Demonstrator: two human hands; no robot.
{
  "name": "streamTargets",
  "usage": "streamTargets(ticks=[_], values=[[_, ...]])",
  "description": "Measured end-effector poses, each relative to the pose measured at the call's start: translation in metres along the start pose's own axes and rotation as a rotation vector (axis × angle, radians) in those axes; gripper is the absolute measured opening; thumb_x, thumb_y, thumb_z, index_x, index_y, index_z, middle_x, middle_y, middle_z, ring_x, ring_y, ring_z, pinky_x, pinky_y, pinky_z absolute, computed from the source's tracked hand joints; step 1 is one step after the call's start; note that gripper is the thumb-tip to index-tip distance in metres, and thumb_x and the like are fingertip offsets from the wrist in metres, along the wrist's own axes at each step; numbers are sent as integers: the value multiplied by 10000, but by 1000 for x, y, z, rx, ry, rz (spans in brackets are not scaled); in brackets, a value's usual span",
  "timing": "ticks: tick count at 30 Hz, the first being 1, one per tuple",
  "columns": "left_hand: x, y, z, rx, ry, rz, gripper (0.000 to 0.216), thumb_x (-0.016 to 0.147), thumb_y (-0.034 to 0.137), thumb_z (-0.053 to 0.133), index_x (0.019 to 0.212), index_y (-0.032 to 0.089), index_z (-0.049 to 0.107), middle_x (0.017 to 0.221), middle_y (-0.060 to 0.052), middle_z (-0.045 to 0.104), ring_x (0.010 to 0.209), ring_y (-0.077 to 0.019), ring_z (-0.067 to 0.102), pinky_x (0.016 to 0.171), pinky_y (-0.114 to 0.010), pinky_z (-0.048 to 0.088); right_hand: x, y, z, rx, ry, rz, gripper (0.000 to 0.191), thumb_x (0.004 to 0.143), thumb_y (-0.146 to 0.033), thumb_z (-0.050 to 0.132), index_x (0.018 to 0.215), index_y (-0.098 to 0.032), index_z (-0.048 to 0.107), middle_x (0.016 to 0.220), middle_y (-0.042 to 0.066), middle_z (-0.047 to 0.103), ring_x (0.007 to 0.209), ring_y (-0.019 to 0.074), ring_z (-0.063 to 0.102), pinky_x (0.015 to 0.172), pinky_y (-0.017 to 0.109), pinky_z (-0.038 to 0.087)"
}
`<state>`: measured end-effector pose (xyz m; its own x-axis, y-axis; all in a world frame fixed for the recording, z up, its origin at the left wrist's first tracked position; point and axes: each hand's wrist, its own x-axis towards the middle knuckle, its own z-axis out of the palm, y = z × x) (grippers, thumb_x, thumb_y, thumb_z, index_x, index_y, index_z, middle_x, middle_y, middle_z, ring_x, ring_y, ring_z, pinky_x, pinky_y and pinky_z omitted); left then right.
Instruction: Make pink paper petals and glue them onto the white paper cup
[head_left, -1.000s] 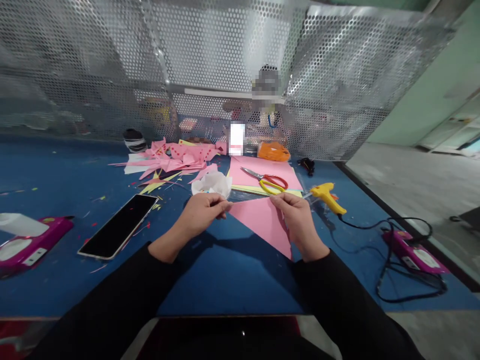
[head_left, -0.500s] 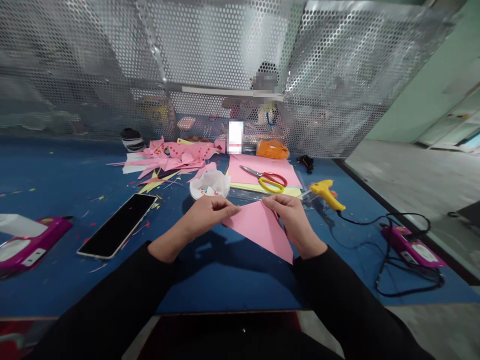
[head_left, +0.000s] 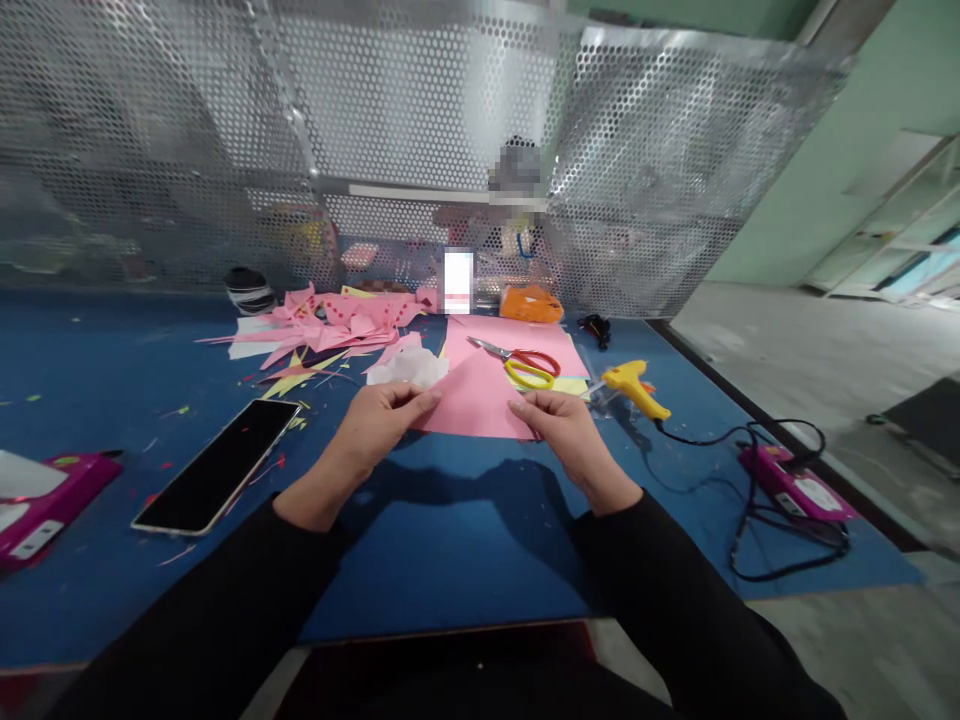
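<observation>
Saw a blue worktop across the lower half of the frame, backed by a silvery perforated sheet along the top. Noted a heap of pink paper scraps left of centre, toward the far side, with yellow slivers just in front. Spotted a dark-screened phone lying flat at lower left. Found a stack of pink sheets just right of centre.

Had both hands near the middle of the frame: pinched the left corner of a pink paper triangle between thumb and fingers of the left hand, and the right corner likewise with the right hand. Held its apex pointing away, overlapping the stack in view.

Noticed a purple unit cut off at the left edge and another purple unit at lower right, amid black cord. Made out a white bowl, partly hidden behind the left hand; a yellow glue gun right of the right hand; scissors lying open on the stack; and an orange packet beyond.
</observation>
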<state>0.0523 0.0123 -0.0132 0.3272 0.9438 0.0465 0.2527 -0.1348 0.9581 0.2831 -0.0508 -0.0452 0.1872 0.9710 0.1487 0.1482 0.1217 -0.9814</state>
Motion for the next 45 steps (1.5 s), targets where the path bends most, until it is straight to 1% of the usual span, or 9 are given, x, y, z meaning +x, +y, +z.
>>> streamTargets(ticks=[6,9,13,18,25,29,32,36,45], values=[[-2,3,0,84,-153,43,346,692,523,761,672,179,739,606,5,641,576,-135,538,543,-248,410,-5,-9,0,-82,-83,-70,433,714,-541,772,550,-194,572,504,-73,399,504,77,316,496,251,256],[-3,5,-1,60,-71,85,316,725,507,755,745,193,782,612,1,680,540,-141,561,520,-257,430,-5,-11,0,-81,-28,-113,349,747,-490,759,612,-199,622,515,-64,479,493,88,426,507,251,350],[-9,5,-2,139,211,333,180,814,390,729,885,253,820,837,-15,802,759,-203,722,694,-306,560,-3,-12,-3,66,220,-120,225,735,-410,780,714,-200,703,548,-45,589,514,103,546,546,253,452],[-18,1,-4,512,381,922,223,920,192,632,1058,277,786,984,-4,814,873,-180,769,788,-286,594,1,-10,-3,280,372,-39,386,726,-570,769,732,-194,681,629,-24,647,500,90,577,513,227,474],[-21,-1,1,771,352,1328,299,886,79,641,1143,203,731,1049,-49,805,938,-201,768,863,-309,596,-5,-15,4,539,-66,284,641,689,-799,691,786,-166,726,741,66,731,560,130,666,522,236,519],[-26,-2,8,651,308,1113,243,916,144,616,1071,243,774,993,-23,813,879,-181,771,803,-265,589,-7,-17,3,557,109,174,536,622,-627,855,983,-243,753,953,33,751,724,124,682,580,208,536],[-27,-1,13,468,325,665,185,915,312,644,988,266,808,872,-3,812,754,-178,746,661,-256,560,-6,-18,2,500,84,90,455,642,-592,845,933,-249,775,1014,36,733,858,145,666,613,215,548],[-22,4,13,146,198,165,264,789,460,745,883,223,815,765,-4,773,666,-179,666,592,-264,504,-6,-17,1,387,43,87,306,634,-449,875,812,-232,751,764,-16,690,625,99,613,540,222,495],[-17,8,14,-354,-210,-311,400,563,399,930,877,191,795,834,-68,801,772,-217,732,715,-289,576,-7,-12,3,190,-76,138,323,638,-460,865,697,-196,687,557,-36,646,482,92,585,494,222,454]])
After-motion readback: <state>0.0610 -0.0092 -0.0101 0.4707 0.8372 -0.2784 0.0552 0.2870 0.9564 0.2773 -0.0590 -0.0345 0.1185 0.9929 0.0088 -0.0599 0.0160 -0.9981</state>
